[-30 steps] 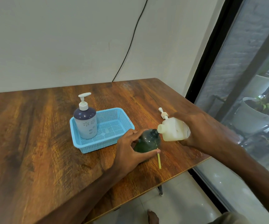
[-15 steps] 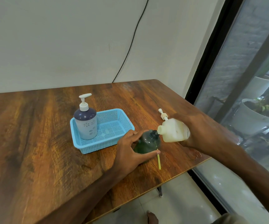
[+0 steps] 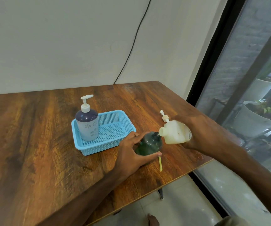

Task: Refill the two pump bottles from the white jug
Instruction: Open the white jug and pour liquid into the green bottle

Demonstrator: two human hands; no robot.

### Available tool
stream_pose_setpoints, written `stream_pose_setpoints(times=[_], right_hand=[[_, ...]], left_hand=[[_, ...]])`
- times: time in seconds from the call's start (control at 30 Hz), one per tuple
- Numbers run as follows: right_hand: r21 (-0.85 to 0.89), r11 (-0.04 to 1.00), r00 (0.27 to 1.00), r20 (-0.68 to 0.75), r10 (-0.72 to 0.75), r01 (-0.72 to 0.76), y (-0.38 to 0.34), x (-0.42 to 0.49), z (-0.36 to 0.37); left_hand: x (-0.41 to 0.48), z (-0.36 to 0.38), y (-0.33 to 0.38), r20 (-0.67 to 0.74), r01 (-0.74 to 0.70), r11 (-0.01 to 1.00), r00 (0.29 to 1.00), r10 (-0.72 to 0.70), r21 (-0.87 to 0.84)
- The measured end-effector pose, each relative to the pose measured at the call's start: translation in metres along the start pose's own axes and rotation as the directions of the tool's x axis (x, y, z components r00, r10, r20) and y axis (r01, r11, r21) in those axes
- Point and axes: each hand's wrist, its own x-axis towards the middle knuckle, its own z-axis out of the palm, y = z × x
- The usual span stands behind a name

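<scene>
My left hand point(image 3: 131, 154) grips a dark green bottle point(image 3: 149, 144) that stands on the table with its neck open. My right hand point(image 3: 201, 132) holds the white jug point(image 3: 174, 132) tipped on its side, its spout touching the green bottle's mouth. A removed pump head point(image 3: 164, 117) lies just behind the jug, and its yellow tube point(image 3: 160, 164) shows on the table in front of the green bottle. A purple and white pump bottle point(image 3: 87, 123) stands upright, pump on, in the left end of a blue basket point(image 3: 115, 128).
The wooden table's point(image 3: 33, 144) right edge runs close under my right forearm, with tiled floor below. A glass window with potted plants point(image 3: 260, 118) outside is at the right. A black cable point(image 3: 131, 44) hangs down the wall behind.
Almost nothing differs: both hands keep their hold, and the jug stays tipped against the green bottle's mouth.
</scene>
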Motion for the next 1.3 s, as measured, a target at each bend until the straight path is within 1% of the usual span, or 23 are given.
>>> stream_pose_setpoints(times=[0.43, 0.57, 1.1, 1.3], right_hand=[[-0.026, 1.000, 1.000, 0.010, 0.018, -0.017, -0.0036, -0.0004, -0.0024], [-0.034, 0.999, 1.000, 0.002, 0.009, -0.009, -0.0036, -0.0003, -0.0038], [-0.033, 0.999, 1.000, -0.002, -0.003, 0.003, -0.0066, -0.0008, -0.0075], [-0.064, 0.998, 1.000, 0.012, 0.003, -0.002, -0.0051, 0.0003, -0.0055]], left_hand=[[0.0003, -0.0006, 0.0009, -0.002, -0.003, 1.000, 1.000, 0.003, 0.006], [0.0001, 0.0003, -0.0008, -0.007, -0.004, 1.000, 1.000, 0.004, -0.013], [0.0004, 0.0007, -0.0019, -0.005, -0.003, 1.000, 1.000, 0.003, 0.007], [0.0000, 0.0011, -0.0028, -0.004, -0.003, 1.000, 1.000, 0.003, 0.000]])
